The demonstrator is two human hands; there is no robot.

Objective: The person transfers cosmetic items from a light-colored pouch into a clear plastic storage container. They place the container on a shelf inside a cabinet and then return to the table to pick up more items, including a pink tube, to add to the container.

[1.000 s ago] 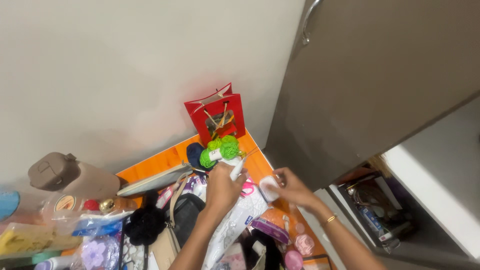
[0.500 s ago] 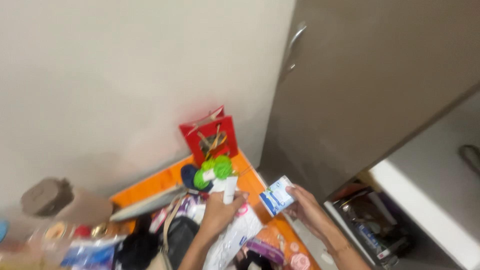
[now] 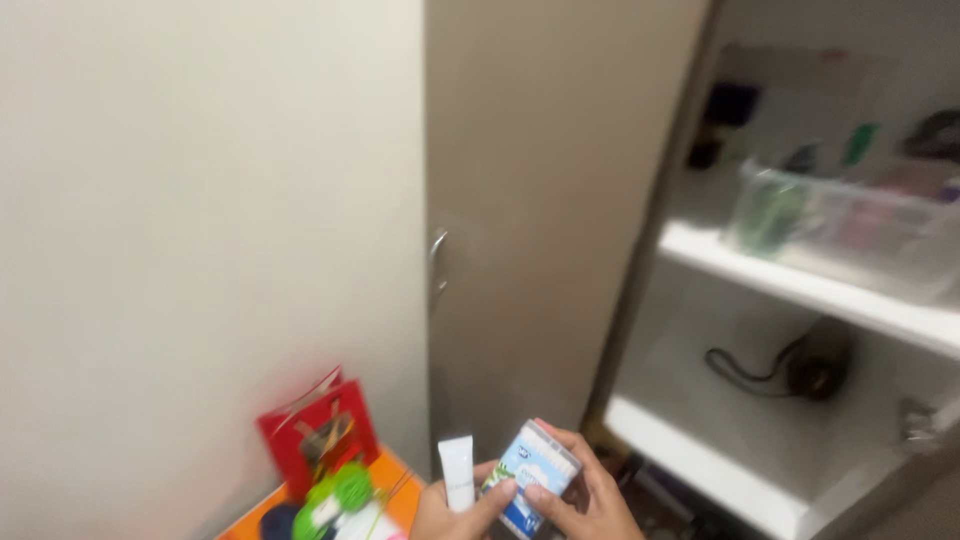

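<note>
Low at the near edge, the right hand (image 3: 590, 500) grips a small blue-and-white box (image 3: 532, 472), fingers wrapped round its far side, while the left hand (image 3: 450, 515) is closed on a white tube (image 3: 458, 470) standing upright just left of the box, its thumb touching the box's near corner. Further left, a red gift bag (image 3: 318, 430) and green yarn (image 3: 342, 490) sit on the orange table (image 3: 395, 478) (all rather blurred), with the open cupboard (image 3: 800, 290) to the right.
</note>
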